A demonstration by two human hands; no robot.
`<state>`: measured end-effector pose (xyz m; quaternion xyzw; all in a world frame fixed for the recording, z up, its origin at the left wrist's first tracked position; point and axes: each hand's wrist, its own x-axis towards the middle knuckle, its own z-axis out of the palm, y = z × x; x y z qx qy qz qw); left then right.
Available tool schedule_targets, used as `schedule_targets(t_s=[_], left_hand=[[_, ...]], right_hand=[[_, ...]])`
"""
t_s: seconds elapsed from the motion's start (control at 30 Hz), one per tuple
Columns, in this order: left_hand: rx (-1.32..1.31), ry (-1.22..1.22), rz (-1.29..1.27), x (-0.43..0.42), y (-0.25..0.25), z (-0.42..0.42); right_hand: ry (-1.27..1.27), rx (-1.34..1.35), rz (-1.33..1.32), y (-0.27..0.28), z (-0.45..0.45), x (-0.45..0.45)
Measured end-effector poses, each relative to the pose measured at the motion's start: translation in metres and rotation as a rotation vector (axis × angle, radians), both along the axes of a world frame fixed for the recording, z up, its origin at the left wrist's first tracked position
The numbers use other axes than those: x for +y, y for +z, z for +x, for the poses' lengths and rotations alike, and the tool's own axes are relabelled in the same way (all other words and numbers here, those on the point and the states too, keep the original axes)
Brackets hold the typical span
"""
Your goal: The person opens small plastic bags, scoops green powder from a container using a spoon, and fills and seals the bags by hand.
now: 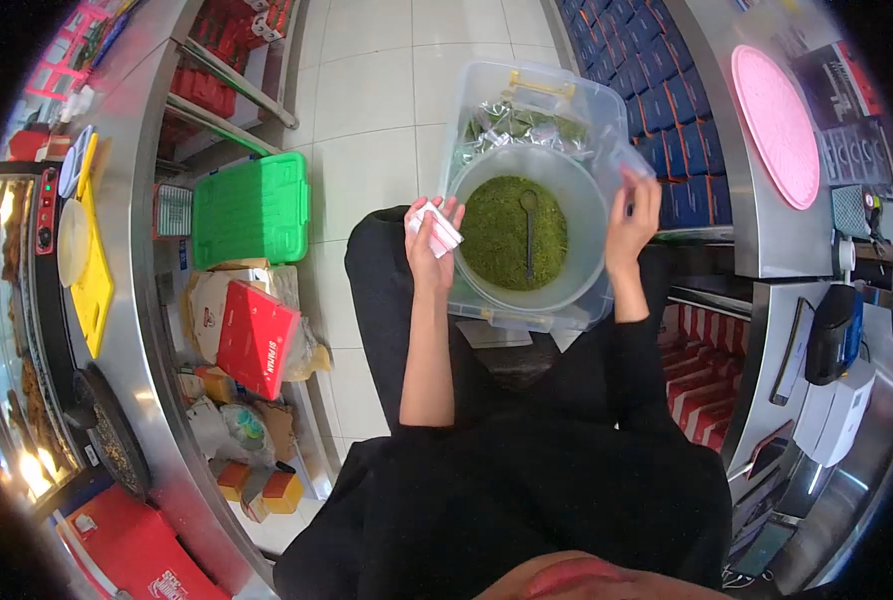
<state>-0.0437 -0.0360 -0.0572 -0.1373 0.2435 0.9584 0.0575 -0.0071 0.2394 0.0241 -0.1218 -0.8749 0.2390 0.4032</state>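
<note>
My left hand (431, 238) is closed around a small stack of flat white-and-pink packets (436, 230), left of a round translucent tub (588, 235). In the tub lies a mass of green, finely chopped or ground stuff (496, 235), with a dark long-handled spoon (529, 225) resting on it. My right hand (633, 215) is raised at the tub's right rim, fingers bent around what looks like a clear plastic bag (626, 160). The tub sits inside a clear plastic bin (466, 100). Behind it in the bin are several shiny filled clear bags (521, 130).
A green lidded crate (251, 210) and a red box (256, 338) stand at the left. Steel counters (136, 250) run along both sides. On the right are stacked blue boxes (656, 90) and a pink round lid (776, 125). White tiles (366, 110) cover the floor.
</note>
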Motion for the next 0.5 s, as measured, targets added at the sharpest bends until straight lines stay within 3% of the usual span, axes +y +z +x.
schedule_targets(t_s=[0.07,0.2,0.27,0.3,0.37,0.43,0.5], left_hand=[[0.036,-0.051,-0.069,0.006,0.004,0.002],[0.074,-0.082,-0.169,0.012,0.010,0.007],[0.088,-0.080,-0.162,0.010,0.012,0.009],[0.097,-0.081,-0.150,0.009,0.013,0.011],[0.113,-0.102,-0.139,0.006,0.016,0.012],[0.119,-0.140,-0.139,0.009,0.017,0.016],[0.142,-0.175,-0.144,0.014,0.019,0.020]], right_hand=[[0.027,-0.011,0.102,-0.001,-0.005,0.022],[0.059,-0.309,-0.042,-0.054,0.008,0.053],[0.010,-0.896,-0.017,-0.073,0.027,0.062],[0.009,-0.896,-0.022,-0.071,0.033,0.061],[0.102,-1.191,-0.122,-0.066,0.048,0.062],[0.079,-1.192,-0.257,-0.041,0.066,0.041],[0.006,-1.144,-0.089,-0.041,0.083,0.032]])
